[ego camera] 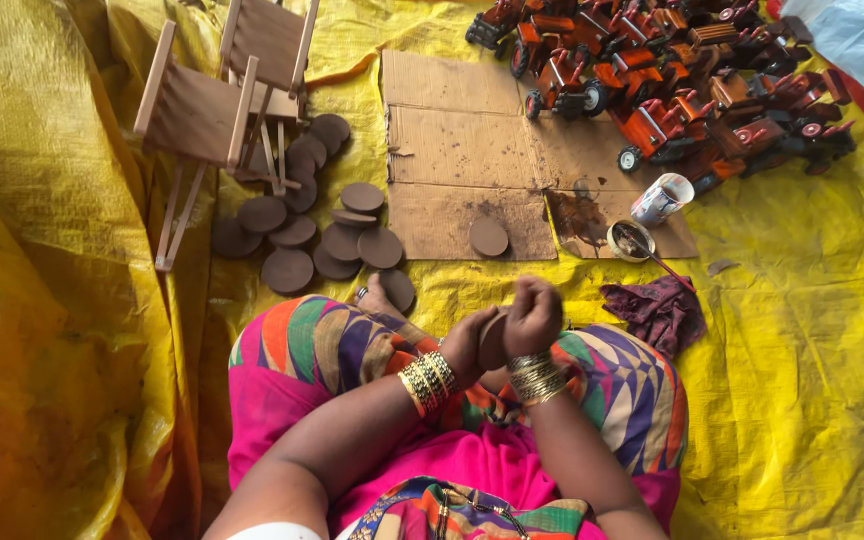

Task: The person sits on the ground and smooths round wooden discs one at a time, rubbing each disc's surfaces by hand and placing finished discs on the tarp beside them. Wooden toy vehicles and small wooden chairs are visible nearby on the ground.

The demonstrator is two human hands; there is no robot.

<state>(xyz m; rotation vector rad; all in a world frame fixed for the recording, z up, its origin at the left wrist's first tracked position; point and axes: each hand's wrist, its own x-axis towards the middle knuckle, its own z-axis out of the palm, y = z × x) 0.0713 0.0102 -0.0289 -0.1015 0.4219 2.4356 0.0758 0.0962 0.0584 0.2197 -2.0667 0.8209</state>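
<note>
I sit cross-legged on a yellow tarp. My left hand [469,343] holds a brown wooden disc [493,340] upright over my lap. My right hand [533,315] is closed in a fist against the disc's other face; whatever it grips is hidden. Gold bangles ring both wrists. One brown disc [489,237] lies alone on the cardboard sheet [462,150] ahead. A pile of brown discs [327,225] lies to the left of the cardboard.
Two small wooden chairs [222,95] stand at the far left. Several red toy tractors [667,80] crowd the far right. A paint can [662,198], its lid [632,240] and a dark rag [660,310] lie right of my knee.
</note>
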